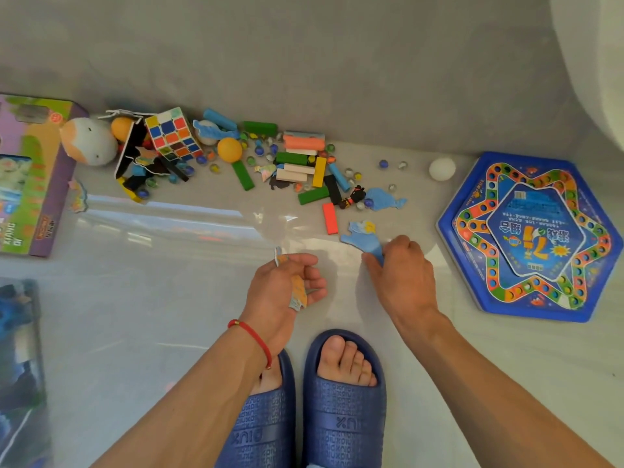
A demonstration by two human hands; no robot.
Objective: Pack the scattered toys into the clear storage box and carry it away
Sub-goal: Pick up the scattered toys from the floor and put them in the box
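Observation:
Toys lie scattered on the pale floor along a grey wall: a colour cube (174, 136), wooden blocks (300, 162), marbles (260, 150), an orange ball (230, 149), a white ball (442, 169) and a plush toy (89, 141). My left hand (287, 292) holds several small cardboard cut-out pieces (299, 293) in its curled fingers. My right hand (401, 271) pinches the near edge of a blue cardboard cut-out (361, 236) lying on the floor. No clear storage box is plainly visible.
A blue hexagonal game board (526, 238) lies on the right. A purple toy box (33, 177) sits at the left, with another picture box (20, 366) below it. Another blue cut-out (385, 199) lies by the blocks. My feet in navy slippers (341, 400) stand at the bottom.

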